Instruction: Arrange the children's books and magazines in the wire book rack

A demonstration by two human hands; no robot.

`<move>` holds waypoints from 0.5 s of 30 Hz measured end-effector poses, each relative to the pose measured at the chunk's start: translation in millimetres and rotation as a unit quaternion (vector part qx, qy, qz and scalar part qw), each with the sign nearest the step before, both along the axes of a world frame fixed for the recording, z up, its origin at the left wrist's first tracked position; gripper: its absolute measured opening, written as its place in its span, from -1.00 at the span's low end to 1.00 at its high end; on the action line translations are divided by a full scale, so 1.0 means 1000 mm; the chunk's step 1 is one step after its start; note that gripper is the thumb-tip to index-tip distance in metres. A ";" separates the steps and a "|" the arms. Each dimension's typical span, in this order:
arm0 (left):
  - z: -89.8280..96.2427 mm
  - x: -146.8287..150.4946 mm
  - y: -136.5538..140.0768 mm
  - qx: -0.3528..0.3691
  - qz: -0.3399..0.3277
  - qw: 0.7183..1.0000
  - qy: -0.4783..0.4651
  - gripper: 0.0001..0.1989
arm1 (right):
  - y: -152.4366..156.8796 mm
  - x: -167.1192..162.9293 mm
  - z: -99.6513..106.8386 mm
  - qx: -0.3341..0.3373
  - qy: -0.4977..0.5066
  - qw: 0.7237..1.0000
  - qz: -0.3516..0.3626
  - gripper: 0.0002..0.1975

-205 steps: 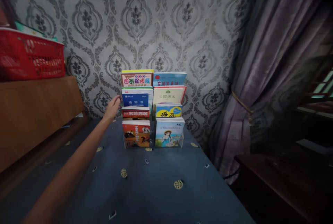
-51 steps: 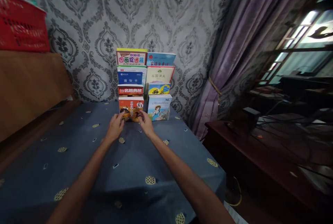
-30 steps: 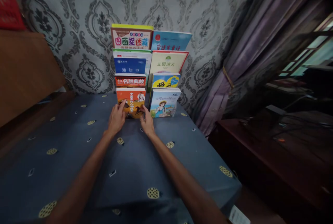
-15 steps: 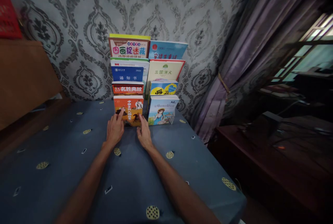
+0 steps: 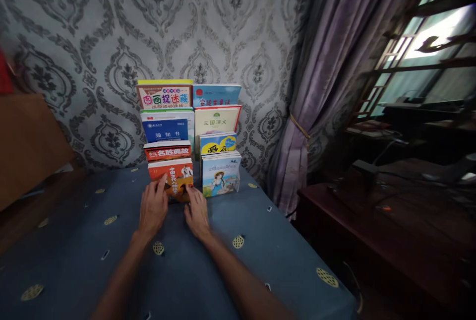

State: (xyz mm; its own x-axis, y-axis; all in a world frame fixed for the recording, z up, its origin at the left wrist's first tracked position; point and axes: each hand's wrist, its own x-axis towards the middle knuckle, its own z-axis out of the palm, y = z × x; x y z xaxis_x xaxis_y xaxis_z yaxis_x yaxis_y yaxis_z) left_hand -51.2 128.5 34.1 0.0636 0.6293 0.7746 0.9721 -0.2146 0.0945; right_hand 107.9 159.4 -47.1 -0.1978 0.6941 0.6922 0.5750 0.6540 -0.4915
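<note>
An orange picture-covered book (image 5: 174,177) stands upright at the front of the left column of books. My left hand (image 5: 154,206) reaches to its lower left, fingers stretched out and the index finger against the cover. At the book's lower right edge, my right hand (image 5: 197,211) touches the cover with extended fingertips; neither hand is wrapped round it. Behind it rise a red-titled book (image 5: 167,153), a dark blue booklet (image 5: 165,130) and a colourful picture book (image 5: 165,96). The stand under the books is mostly hidden.
The right column holds a light blue book (image 5: 221,176), a yellow-and-blue book (image 5: 217,144), a cream book (image 5: 215,120) and a blue book (image 5: 217,94). Below lies a blue tablecloth (image 5: 201,280). A brown box (image 5: 29,146) stands left; a purple curtain (image 5: 297,111) hangs right.
The view has shifted, so the books appear lower and farther left. Both hands stay at the orange book's lower part, with little change in their pose.
</note>
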 end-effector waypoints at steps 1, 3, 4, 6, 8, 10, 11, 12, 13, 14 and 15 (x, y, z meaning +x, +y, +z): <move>0.004 0.001 0.001 0.008 -0.010 1.000 0.001 -0.51 | -0.001 0.000 0.001 0.000 0.002 1.000 0.002 -0.26; 0.013 0.004 0.002 0.021 -0.034 0.999 0.003 -0.55 | -0.002 0.001 0.002 0.003 0.005 1.000 0.007 -0.27; 0.018 0.006 0.003 0.027 -0.045 0.999 0.003 -0.57 | -0.003 0.001 0.003 0.004 0.008 1.000 0.009 -0.27; 0.030 0.010 0.005 0.035 -0.064 0.997 0.005 -0.59 | -0.003 0.002 0.002 0.010 0.016 1.000 0.015 -0.27; 0.043 0.015 0.007 0.041 -0.073 0.996 0.010 -0.61 | -0.003 0.003 0.002 0.018 0.023 0.999 0.018 -0.26; 0.061 0.019 0.011 0.051 -0.074 0.996 0.020 -0.61 | -0.003 0.004 0.001 0.023 0.026 0.999 0.022 -0.24; 0.071 0.021 0.014 0.057 -0.071 0.996 0.026 -0.61 | -0.003 0.004 0.000 0.023 0.027 0.999 0.023 -0.24; 0.082 0.023 0.017 0.063 -0.065 0.995 0.031 -0.61 | -0.002 0.004 -0.001 0.022 0.028 0.999 0.023 -0.24; 0.093 0.024 0.020 0.070 -0.057 0.995 0.036 -0.61 | -0.002 0.004 -0.002 0.022 0.030 0.999 0.023 -0.23; 0.104 0.025 0.024 0.076 -0.049 0.995 0.040 -0.61 | -0.001 0.004 -0.003 0.023 0.031 0.999 0.023 -0.23; 0.115 0.026 0.029 0.081 -0.044 0.995 0.044 -0.61 | 0.000 0.004 -0.004 0.024 0.032 0.999 0.023 -0.22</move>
